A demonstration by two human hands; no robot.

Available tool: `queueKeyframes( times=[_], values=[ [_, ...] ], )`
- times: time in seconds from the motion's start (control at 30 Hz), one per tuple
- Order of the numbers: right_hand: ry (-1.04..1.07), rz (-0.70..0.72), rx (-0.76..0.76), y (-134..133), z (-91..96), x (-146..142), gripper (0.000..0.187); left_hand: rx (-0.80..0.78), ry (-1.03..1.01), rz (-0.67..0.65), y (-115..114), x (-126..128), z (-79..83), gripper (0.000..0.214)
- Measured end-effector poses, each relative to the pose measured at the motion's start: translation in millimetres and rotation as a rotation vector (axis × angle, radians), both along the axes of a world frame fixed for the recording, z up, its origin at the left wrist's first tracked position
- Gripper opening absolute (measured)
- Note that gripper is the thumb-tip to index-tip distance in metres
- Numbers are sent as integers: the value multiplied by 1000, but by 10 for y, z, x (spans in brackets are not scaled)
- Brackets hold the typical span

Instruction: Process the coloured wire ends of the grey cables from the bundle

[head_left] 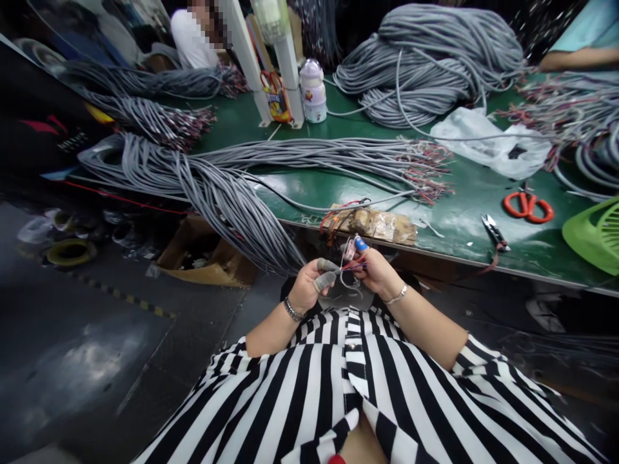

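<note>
Pinching grey cable end (340,269) in L hand (310,283), gripping red/purple wires (356,263) in R hand (377,272), just off green bench (467,222)'s 6-o'clock edge. Looks stripped already, w/ wires exposed; can't tell work left on it, nor on grey cable bundle (232,200) at 10 o'clock.

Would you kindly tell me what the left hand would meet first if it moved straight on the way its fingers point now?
The left hand would probably meet the coloured wires just ahead first, with the right hand close behind them, though depth is hard to judge here.
</note>
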State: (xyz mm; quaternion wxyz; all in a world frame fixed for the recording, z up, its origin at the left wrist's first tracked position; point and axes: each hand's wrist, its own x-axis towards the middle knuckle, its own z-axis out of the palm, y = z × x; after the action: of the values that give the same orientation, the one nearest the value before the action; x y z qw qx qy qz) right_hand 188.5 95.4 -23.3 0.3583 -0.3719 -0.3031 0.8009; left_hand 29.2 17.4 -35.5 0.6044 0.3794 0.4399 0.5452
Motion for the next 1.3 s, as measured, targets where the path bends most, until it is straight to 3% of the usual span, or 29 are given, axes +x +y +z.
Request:
queueKeyframes(
  times=[0.37,0.53,0.77,0.97,1.1,1.23,1.3],
  values=[
    [100,-70,-55,52,9,-37,38,-54,54,1,126,129,-25,43],
    [110,-79,-67,18,-6,-53,41,-62,72,-20,108,138,-10,45],
    [170,-37,-95,-35,-89,17,55,-89,60,-43,-104,49,-40,44],
    [145,6,-114,-98,-191,167,47,-106,120,-49,-399,-75,-105,41],
    [140,112,-24,-198,-224,324,33,-75,142,29,-495,-103,-129,37],
    [139,298,126,-315,-155,372,50,-59,167,76,-478,-65,-95,36],
    [62,263,221,-359,-89,337,45,-64,182,63,-447,-47,-79,38]
  ],
)
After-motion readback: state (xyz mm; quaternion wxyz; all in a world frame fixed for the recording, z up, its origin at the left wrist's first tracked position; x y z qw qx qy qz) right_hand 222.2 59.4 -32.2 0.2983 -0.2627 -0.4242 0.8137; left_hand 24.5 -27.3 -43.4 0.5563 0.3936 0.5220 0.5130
